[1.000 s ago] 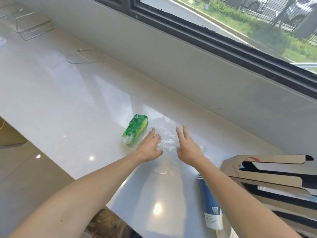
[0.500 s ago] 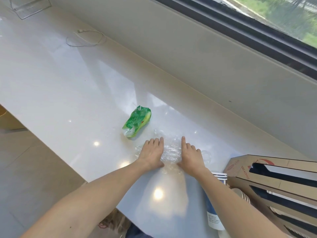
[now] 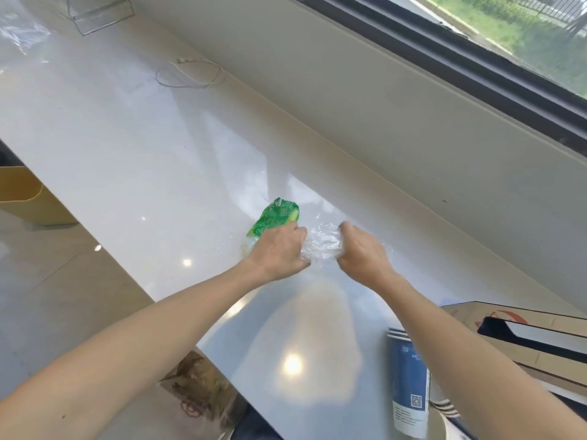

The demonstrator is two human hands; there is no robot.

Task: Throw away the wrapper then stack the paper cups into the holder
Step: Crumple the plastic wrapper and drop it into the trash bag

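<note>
Plastic wrapper (image 3: 320, 246), one clear crumpled sheet, is bunched between my left hand (image 3: 279, 249) and right hand (image 3: 363, 252), both curled closed on it, mid-countertop (image 3: 127, 160). One green packet (image 3: 273, 219) lies just beside my left hand. Blue paper cups (image 3: 408, 385) lie nested by the cardboard holder (image 3: 521, 338) at the counter's near right edge.

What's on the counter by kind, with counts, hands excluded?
Clear plastic wrapper, bunched between the left hand and right hand: 1
Green packet: 1
Stack of blue paper cups, lying on its side; number of cups cannot be told: 1
Cardboard holder: 1
White cable: 1
Clear acrylic stand: 1
Total: 6
</note>
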